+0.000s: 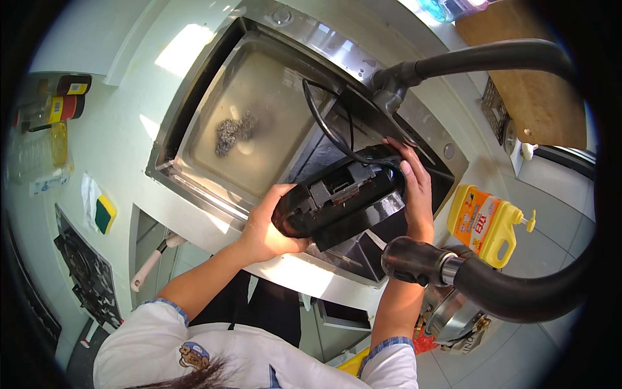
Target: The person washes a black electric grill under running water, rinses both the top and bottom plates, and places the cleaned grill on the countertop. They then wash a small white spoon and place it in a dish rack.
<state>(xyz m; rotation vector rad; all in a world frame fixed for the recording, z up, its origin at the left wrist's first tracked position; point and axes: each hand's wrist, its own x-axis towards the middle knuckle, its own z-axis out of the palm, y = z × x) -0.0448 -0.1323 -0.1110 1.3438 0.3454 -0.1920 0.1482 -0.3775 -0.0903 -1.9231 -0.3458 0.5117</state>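
Note:
Both hands grip a glossy black appliance housing, tilted over the right-hand part of the sink. My left hand holds its left end, the thumb over the top edge. My right hand clasps the opposite end with fingers spread along the side. A recessed bracket or slot faces up on the housing. From its right end a black cord loops up over the sink divider. In the left basin, two steel wool scourers lie in cloudy water.
A black pull-down faucet head hangs close to my right forearm, its hose arching at right. A yellow pump detergent bottle stands right of the sink. Left are a sponge, several bottles and a gas hob. A wooden cutting board leans behind.

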